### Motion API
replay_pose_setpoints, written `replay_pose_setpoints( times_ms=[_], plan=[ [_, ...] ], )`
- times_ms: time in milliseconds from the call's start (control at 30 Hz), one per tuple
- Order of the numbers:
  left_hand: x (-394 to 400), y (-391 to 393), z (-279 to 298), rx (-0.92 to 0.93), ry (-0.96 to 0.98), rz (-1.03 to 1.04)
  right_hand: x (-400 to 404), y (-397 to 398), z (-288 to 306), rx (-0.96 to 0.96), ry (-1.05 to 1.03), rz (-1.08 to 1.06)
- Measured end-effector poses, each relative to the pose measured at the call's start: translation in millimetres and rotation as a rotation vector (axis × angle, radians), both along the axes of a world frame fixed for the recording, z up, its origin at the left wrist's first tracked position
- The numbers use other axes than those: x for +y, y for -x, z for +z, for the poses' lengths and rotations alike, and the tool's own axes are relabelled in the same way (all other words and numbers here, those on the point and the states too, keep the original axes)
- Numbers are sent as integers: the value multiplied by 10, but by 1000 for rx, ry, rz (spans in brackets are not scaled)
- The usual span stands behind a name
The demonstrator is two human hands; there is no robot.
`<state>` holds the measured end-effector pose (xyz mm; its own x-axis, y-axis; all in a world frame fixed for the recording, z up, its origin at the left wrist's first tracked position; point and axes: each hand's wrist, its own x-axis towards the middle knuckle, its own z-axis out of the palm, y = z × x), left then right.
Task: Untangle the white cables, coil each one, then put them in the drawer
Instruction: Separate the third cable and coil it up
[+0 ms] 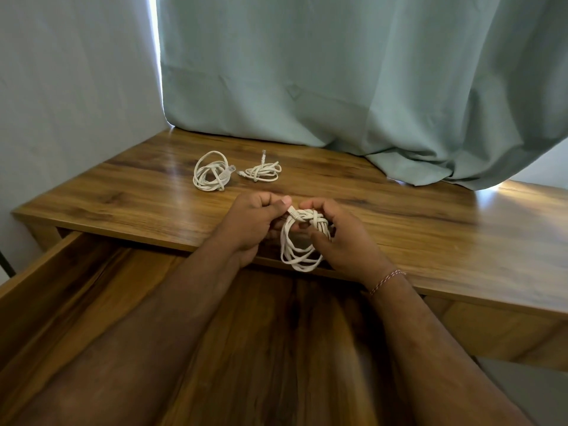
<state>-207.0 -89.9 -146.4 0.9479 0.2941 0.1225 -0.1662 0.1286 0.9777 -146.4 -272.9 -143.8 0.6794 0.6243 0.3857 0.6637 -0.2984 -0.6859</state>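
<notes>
Both hands work the third cable (pixel 302 238) above the desk's near edge: the right hand (pixel 344 241) grips the coil, the left hand (pixel 255 224) pinches its end. Two coils (pixel 210 172) (pixel 262 172) lie farther back. Next, I'd guess: tuck the end, then the open drawer (pixel 55 284).

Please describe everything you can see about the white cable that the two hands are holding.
The held cable is a white, flat-looking cord wound into a small coil of several loops, with turns wrapped around its top. It hangs over the front edge of the wooden desk, above the open drawer. The right hand grips the coil; the left hand pinches its end.
</notes>
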Motion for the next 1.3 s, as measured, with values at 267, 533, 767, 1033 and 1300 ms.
replay_pose_setpoints(
  times_ms=[267,533,767,1033,1300],
  plan=[
    [157,-167,16,-33,-432,342,291,-105,-9,23,-96,-212],
    [366,-371,-86,13,-745,308,572,-405,8,190,-226,-381],
    [389,-385,-62,-1,-647,340,463,-315,-13,229,-337,-345],
    [386,-334,-52,-92,-600,375,420,-276,-31,221,-403,-321],
    [378,-279,-55,-155,-602,365,296,-190,-30,149,-482,-281]
  ],
)
